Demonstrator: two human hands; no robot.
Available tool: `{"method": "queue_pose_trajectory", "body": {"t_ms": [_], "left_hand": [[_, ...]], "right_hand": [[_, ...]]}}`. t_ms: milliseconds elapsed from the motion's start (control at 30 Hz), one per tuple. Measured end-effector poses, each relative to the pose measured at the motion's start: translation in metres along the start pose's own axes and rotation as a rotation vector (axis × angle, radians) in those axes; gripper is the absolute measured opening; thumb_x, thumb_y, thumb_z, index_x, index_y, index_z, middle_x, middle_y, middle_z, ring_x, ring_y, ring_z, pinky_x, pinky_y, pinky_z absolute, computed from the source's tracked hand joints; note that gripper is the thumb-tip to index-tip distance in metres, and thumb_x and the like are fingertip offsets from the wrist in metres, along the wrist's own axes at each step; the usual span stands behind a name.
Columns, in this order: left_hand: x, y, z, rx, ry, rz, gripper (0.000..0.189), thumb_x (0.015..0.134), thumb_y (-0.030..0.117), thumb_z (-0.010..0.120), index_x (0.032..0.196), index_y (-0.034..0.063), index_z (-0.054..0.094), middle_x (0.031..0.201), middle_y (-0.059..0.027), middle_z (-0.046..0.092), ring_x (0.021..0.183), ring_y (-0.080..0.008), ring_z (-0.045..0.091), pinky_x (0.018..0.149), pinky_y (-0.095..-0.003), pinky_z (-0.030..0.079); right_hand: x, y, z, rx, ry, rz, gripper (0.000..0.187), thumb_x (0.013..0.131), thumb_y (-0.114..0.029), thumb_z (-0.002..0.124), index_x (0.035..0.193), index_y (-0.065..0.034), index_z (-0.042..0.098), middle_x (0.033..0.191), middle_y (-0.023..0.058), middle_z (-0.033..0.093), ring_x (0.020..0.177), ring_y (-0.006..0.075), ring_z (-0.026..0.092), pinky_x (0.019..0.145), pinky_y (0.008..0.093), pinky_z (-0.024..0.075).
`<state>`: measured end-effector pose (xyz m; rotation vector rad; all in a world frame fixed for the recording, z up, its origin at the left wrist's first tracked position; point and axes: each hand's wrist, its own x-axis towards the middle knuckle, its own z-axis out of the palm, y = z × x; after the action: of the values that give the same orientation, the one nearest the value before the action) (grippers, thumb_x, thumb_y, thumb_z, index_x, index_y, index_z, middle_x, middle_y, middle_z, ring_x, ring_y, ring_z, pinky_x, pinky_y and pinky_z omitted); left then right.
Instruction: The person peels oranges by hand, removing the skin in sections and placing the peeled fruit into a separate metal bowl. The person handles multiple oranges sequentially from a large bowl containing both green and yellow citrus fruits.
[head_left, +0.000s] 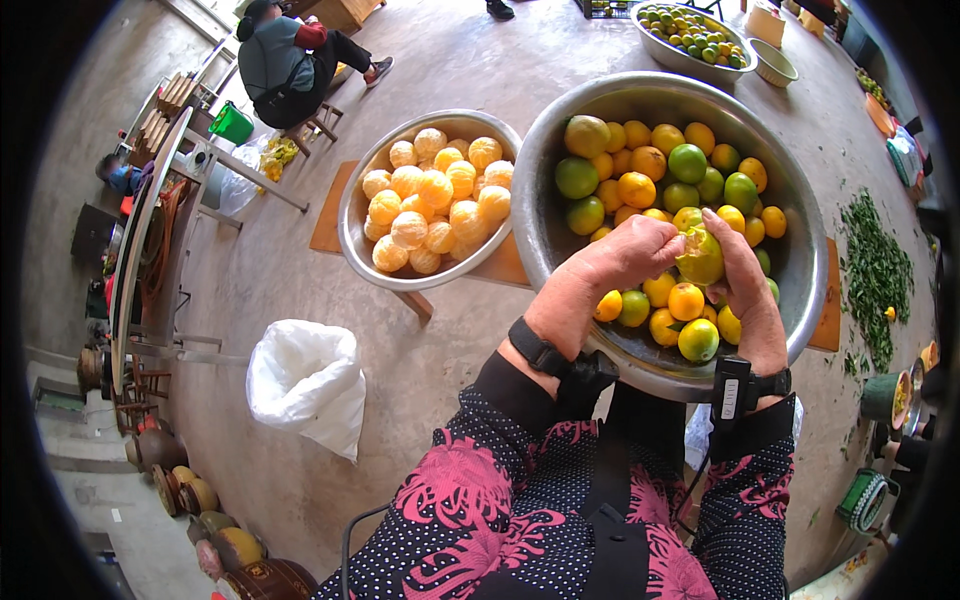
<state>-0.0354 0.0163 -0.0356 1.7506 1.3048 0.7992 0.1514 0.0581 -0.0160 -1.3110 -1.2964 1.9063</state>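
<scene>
Above a large metal basin of unpeeled citrus, both hands meet on one yellow-green citrus fruit. Part of its peel is torn at the top. My right hand wraps the fruit from the right side. With bent fingers, my left hand grips the torn peel at the fruit's left edge. Green and orange mandarins lie in the basin beneath and around the hands. Left of it stands a smaller metal basin holding several peeled mandarins. Both basins rest on a wooden bench.
A white plastic sack stands open on the concrete floor at left. Another person sits on a wooden stool beyond the table. Green leaves lie scattered at right. Farther back is another fruit-filled basin.
</scene>
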Motion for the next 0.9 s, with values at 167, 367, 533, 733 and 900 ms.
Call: {"method": "queue_pose_trajectory", "body": {"t_ms": [167,367,533,733,900], "left_hand": [[0.001,0.001,0.0,0.14,-0.006,-0.007,0.036,0.097,0.028,0.049,0.085,-0.0023,0.065,0.089,-0.0239,0.067,0.089,-0.0397,0.064,0.079,-0.0454,0.051],[0.001,0.002,0.002,0.082,0.093,0.101,0.04,0.097,0.032,0.048,0.085,-0.0021,0.065,0.086,-0.0253,0.066,0.087,-0.0417,0.064,0.079,-0.0477,0.05],[0.001,0.006,0.001,0.002,0.016,-0.021,0.053,0.101,0.042,0.041,0.084,-0.0022,0.065,0.078,-0.024,0.066,0.082,-0.0407,0.065,0.076,-0.0462,0.051],[0.001,0.004,0.001,-0.17,-0.017,-0.044,0.047,0.103,0.039,0.044,0.078,0.0019,0.058,0.064,-0.0079,0.06,0.059,-0.0172,0.057,0.059,-0.0318,0.048],[0.001,0.001,0.0,-0.249,-0.05,-0.062,0.046,0.1,0.033,0.04,0.078,-0.002,0.061,0.064,-0.0116,0.061,0.06,-0.0239,0.062,0.063,-0.0362,0.05]], "right_hand": [[0.001,0.004,0.006,0.016,0.094,0.003,0.041,0.092,-0.05,0.056,0.106,-0.0115,0.059,0.082,0.0022,0.063,0.055,0.0094,0.057,0.037,0.0209,0.0349],[0.004,0.005,-0.001,0.119,0.061,0.028,0.041,0.091,-0.051,0.057,0.108,-0.0134,0.059,0.081,0.0012,0.062,0.054,0.0087,0.056,0.038,0.0202,0.0331],[0.004,0.005,-0.006,0.162,-0.028,0.008,0.041,0.092,-0.051,0.057,0.108,-0.0137,0.059,0.081,0.0003,0.064,0.054,0.0081,0.057,0.037,0.0185,0.0343],[0.005,0.008,-0.005,0.17,0.058,-0.046,0.041,0.093,-0.05,0.058,0.11,-0.0129,0.058,0.085,0.0006,0.064,0.061,0.0075,0.06,0.039,0.0184,0.0375],[0.005,0.006,-0.002,0.15,0.044,-0.028,0.04,0.092,-0.05,0.058,0.109,-0.0135,0.059,0.084,0.0003,0.063,0.062,0.0077,0.06,0.04,0.0192,0.0374]]}}
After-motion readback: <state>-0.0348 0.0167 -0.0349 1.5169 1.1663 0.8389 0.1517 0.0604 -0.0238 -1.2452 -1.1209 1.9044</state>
